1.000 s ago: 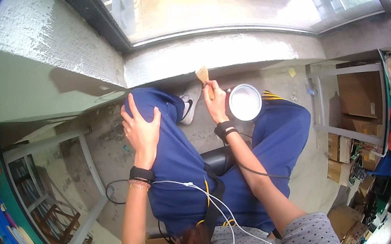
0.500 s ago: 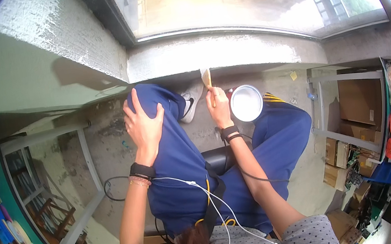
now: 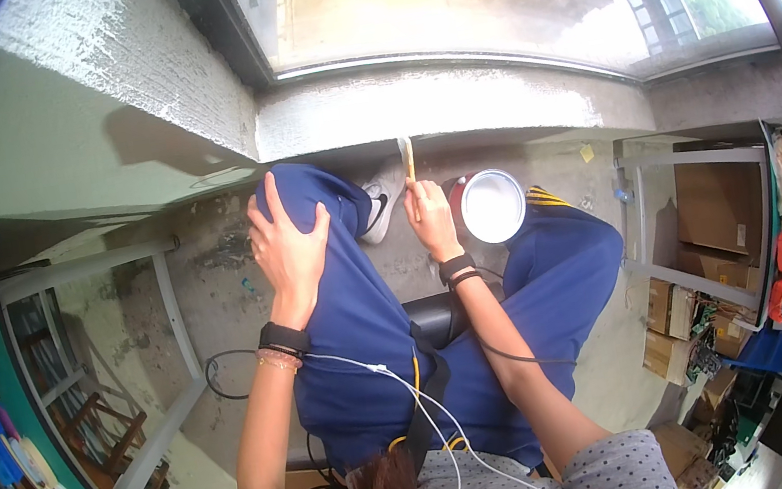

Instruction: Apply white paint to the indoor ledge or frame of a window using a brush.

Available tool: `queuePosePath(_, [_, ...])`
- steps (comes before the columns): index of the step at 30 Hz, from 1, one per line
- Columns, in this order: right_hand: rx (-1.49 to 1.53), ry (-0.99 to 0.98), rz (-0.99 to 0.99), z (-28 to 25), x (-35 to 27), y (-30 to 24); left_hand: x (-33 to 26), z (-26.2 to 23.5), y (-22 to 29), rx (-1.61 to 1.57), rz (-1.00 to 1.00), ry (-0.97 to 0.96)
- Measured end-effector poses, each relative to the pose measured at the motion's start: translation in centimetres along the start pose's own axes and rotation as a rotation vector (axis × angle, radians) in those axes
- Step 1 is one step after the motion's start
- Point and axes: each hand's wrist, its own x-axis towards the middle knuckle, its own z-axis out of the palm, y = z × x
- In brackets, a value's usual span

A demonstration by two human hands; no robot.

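Brush [image 3: 411, 160] is being pinched at 12 o'clock of right hand [image 3: 431, 218], fingers closed, can [image 3: 458, 202] being parked at 3 o'clock, likely for reach; empty left hand [image 3: 292, 257], fingers spread, is being braced on knee [image 3: 301, 181].

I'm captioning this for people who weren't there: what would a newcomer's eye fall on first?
Probably the bright white ledge below the window, toward the top. Next, the right hand, near the middle, holding a brush up by the ledge's lower edge, with an open can, white inside, just to its right.
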Motion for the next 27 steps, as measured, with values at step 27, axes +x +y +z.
queuePosePath(27, [-0.032,0.082,0.094,-0.6,0.5,0.3,0.2,0.4,-0.6,-0.015,-0.012,0.006])
